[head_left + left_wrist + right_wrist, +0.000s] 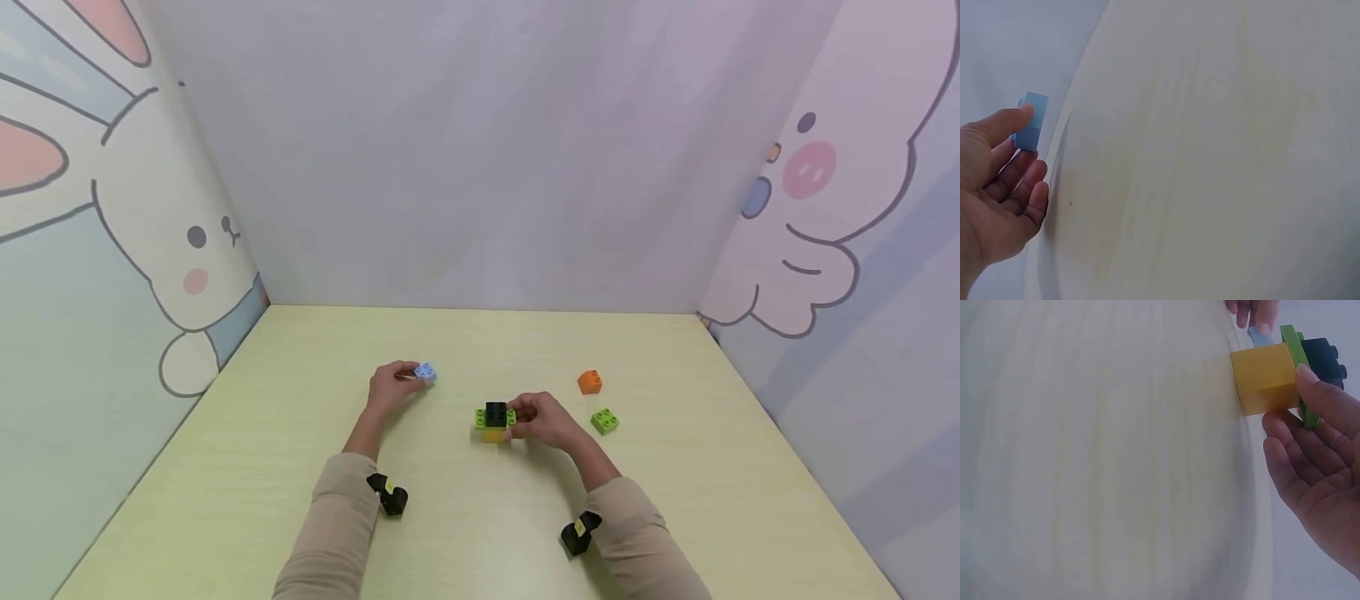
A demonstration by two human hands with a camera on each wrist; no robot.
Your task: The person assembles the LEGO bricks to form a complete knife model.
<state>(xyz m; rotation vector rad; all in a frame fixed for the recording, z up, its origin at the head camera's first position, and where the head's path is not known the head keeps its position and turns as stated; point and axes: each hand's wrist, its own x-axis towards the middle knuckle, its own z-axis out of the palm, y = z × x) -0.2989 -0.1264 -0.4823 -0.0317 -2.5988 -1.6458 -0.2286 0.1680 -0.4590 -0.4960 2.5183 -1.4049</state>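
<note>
Beige sleeves [330,525] lay nearest. Over the bench [480,533], the left hand [388,388] had a narrow grip on a blue brick [426,373], the right hand [546,421] another on the yellow-green-black stack [496,414]; level holding, studs [1333,352] uncovered, seemed wise.

Brick stack [495,418] between single brick [426,372], left, and two loose bricks [604,421] on table [480,525], right

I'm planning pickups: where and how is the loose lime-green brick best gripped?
Probably by two opposite side walls of the lime-green brick, pinched from above and slightly from the right. It sits studs-up on the table and its visible sides are flat and untouched; the right hand is to its left, and the orange brick lies beyond it.
</note>
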